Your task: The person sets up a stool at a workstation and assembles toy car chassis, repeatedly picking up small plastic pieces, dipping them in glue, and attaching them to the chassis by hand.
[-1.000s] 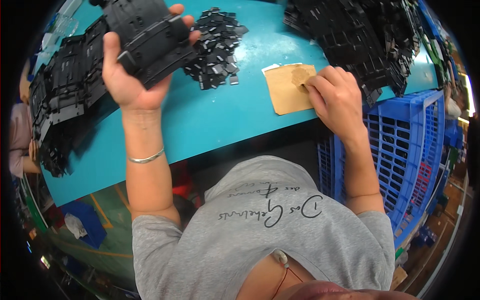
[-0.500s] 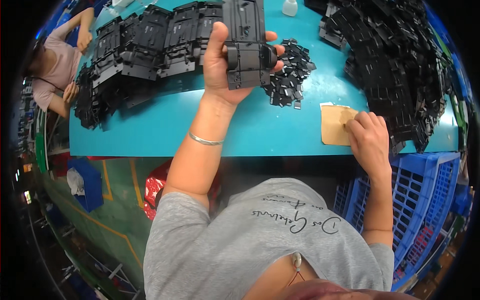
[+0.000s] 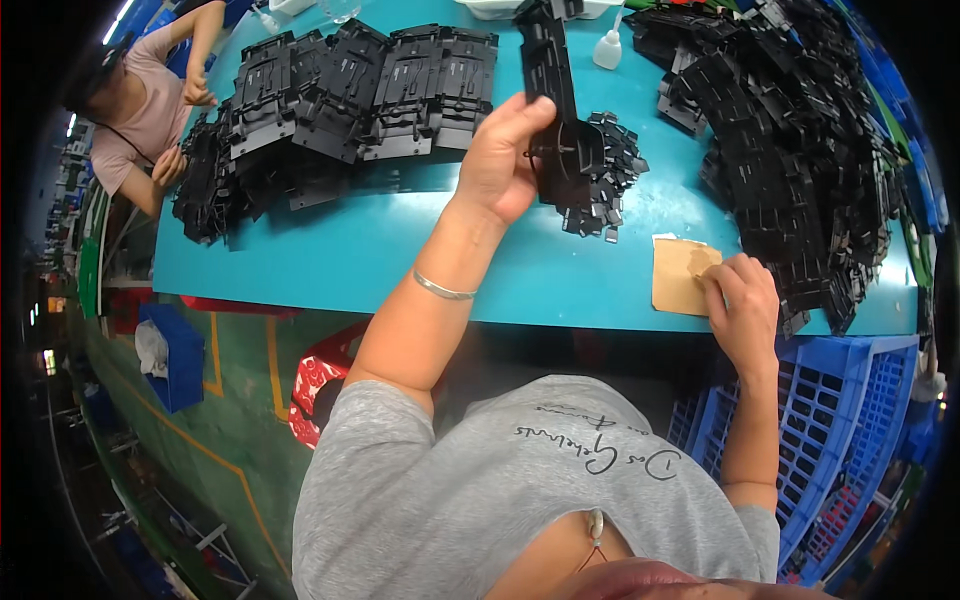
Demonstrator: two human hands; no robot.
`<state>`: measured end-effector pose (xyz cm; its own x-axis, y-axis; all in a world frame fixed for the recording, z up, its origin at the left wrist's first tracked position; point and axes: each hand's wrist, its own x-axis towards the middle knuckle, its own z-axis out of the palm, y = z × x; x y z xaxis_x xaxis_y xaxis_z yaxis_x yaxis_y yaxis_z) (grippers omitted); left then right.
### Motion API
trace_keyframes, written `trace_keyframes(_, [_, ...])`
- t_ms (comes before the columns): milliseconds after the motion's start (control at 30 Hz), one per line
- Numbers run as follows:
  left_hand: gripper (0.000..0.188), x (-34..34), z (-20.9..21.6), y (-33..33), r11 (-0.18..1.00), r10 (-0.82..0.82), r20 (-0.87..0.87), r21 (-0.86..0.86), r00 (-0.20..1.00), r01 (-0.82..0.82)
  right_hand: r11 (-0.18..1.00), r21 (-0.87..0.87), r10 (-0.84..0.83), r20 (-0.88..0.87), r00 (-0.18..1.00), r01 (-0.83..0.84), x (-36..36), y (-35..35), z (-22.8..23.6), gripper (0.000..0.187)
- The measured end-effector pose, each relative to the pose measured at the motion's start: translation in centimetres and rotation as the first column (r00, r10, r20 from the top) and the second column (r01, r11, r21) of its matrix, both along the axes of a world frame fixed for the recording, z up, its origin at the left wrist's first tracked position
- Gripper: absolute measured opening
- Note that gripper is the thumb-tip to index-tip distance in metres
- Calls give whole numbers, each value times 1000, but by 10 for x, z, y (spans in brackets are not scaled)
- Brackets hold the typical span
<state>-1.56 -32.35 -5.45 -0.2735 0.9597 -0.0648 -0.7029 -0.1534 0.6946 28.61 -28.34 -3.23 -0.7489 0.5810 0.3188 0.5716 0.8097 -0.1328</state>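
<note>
My left hand [image 3: 502, 160] is closed around a long black moulded plastic part [image 3: 560, 150], raised above the table and turned partly edge-on. Its thumb lies along the near face; the other fingers are mostly hidden behind the part. On the right, my right hand [image 3: 742, 298] rests at the edge of a tan square sheet [image 3: 672, 285] with a darker patch on it. Thumb and fingertips are pinched together there, and whatever they hold is too small to make out. Just beyond the held part lies a heap of small black pieces [image 3: 620, 165] with some light faces.
Rows of similar black parts [image 3: 400, 95] cover the left back of the teal table [image 3: 330, 265]. A larger pile [image 3: 790, 190] fills the right side. A white bottle [image 3: 607, 48] stands behind. Blue crates [image 3: 835, 400] sit below right. A co-worker [image 3: 150, 95] is at far left.
The black part in my left hand has turned from face-on to nearly edge-on and sits further right and lower. My right hand stays pinched by the tan sheet. The whole view has shifted slightly.
</note>
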Motion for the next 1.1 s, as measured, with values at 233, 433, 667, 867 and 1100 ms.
trace_keyframes(233, [23, 4, -6, 3, 987, -116, -11, 115, 993, 116, 707, -704, -430, -360, 828, 61, 13, 6, -11, 7])
trace_keyframes(433, [31, 12, -1, 6, 985, -156, -112, 59, 981, 163, 366, -921, -683, -361, 635, -130, 23, 8, -15, 11])
trace_keyframes(667, [35, -2, -14, 3, 995, -102, -61, -24, 993, 101, 149, -930, -765, -323, 557, -335, 26, 13, -15, 11])
trace_keyframes(867, [42, -2, -10, 4, 937, -343, 203, 141, 917, 320, 15, -858, -801, -317, 508, -513, 37, 16, -24, 9])
trace_keyframes(1100, [59, 3, -6, 3, 938, -324, 130, 170, 937, 301, -69, -786, -786, -336, 518, -614, 39, 18, -26, 8])
